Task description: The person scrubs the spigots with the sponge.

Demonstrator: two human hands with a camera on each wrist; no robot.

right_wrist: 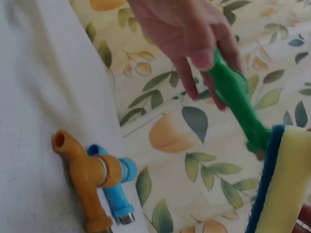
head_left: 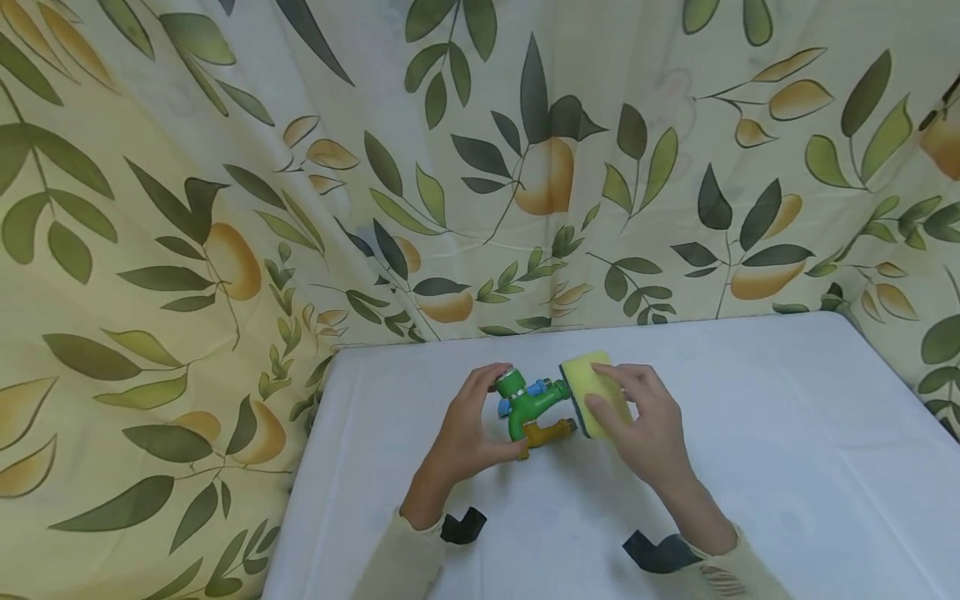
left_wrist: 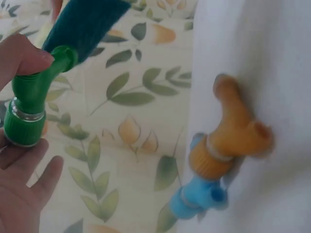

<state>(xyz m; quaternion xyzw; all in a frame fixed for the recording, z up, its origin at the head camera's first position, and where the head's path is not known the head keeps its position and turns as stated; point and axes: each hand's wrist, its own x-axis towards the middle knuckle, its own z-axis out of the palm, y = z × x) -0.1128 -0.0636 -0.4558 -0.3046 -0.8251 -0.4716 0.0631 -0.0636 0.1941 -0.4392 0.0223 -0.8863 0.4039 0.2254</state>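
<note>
My left hand holds a green plastic tap between thumb and fingers, raised above the table. In my right hand is a yellow sponge with a dark blue-green scouring side, pinched between thumb and fingers. That scouring side faces one end of the green tap and appears to touch it. Below, an orange tap lies on the white table beside a light blue tap; in the head view the green tap partly covers the blue one.
The white tabletop spreads around both hands. A curtain printed with leaves and fruit hangs behind the table and along its left side. A dark strap sits at each wrist, over light sleeves.
</note>
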